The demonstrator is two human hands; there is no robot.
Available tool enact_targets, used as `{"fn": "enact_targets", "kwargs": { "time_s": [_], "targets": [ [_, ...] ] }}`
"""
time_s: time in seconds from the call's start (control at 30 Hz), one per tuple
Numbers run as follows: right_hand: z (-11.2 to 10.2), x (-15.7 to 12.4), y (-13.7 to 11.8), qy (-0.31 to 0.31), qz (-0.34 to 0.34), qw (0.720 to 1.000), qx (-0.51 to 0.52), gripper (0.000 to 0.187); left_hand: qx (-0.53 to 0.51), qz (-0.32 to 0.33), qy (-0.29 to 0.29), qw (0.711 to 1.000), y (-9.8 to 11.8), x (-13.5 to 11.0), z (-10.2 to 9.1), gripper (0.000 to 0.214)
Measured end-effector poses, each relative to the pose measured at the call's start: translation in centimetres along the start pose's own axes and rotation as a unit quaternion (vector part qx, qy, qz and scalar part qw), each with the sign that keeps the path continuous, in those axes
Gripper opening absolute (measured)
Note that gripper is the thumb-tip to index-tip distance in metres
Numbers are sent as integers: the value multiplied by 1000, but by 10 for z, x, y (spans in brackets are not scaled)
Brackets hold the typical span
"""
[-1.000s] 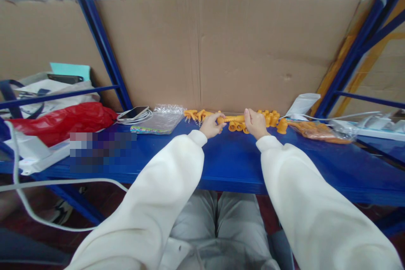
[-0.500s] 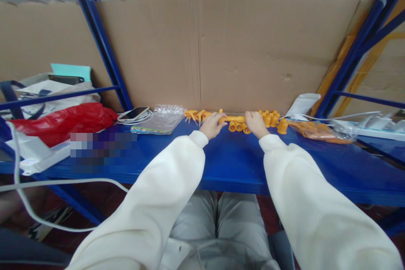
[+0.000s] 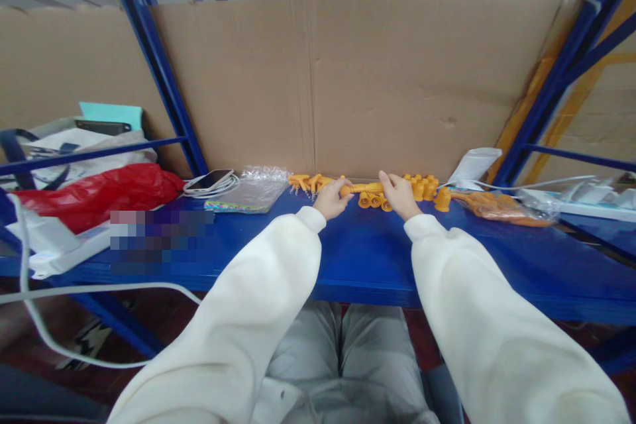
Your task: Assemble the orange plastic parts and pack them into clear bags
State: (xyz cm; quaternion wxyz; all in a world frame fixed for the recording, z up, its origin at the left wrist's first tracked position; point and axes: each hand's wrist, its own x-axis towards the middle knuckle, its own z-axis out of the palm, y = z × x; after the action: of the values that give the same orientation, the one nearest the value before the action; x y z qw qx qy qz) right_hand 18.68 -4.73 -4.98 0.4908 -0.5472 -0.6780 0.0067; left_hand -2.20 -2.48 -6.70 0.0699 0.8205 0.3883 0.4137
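Both of my hands rest on a blue shelf (image 3: 278, 238) near the cardboard back wall. My left hand (image 3: 332, 197) and my right hand (image 3: 398, 193) are closed on the two ends of a long orange plastic piece (image 3: 365, 187) held level between them. Several small orange plastic parts (image 3: 422, 187) lie in a heap just behind and to the right of my right hand. More orange parts (image 3: 307, 180) lie behind my left hand. Both arms wear cream-white sleeves.
A clear plastic bag (image 3: 253, 189), a phone with a white cable (image 3: 211, 179) and a red bag (image 3: 94, 191) lie to the left. A bag of orange parts (image 3: 501, 206), a white pouch (image 3: 474, 163) and a power strip (image 3: 581, 200) sit right. Blue rack posts (image 3: 163, 86) flank the cardboard sheet (image 3: 397, 79).
My hands have stayed in place on the orange piece; the fingers have shifted slightly around it. Nothing else has moved.
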Motion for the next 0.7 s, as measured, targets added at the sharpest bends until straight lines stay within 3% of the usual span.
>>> {"fn": "enact_targets", "kwargs": {
  "time_s": [0.17,0.43,0.7],
  "targets": [
    [-1,-2,0,19,-41,997,-58,39,-85,-70,-37,993,1,0,2,23],
    [2,-4,2,18,-49,994,-97,34,-112,-100,-49,987,7,-1,1,20],
    [2,-1,-5,6,-5,989,-145,34,-115,-97,-32,988,10,-1,0,20]
  ]
}}
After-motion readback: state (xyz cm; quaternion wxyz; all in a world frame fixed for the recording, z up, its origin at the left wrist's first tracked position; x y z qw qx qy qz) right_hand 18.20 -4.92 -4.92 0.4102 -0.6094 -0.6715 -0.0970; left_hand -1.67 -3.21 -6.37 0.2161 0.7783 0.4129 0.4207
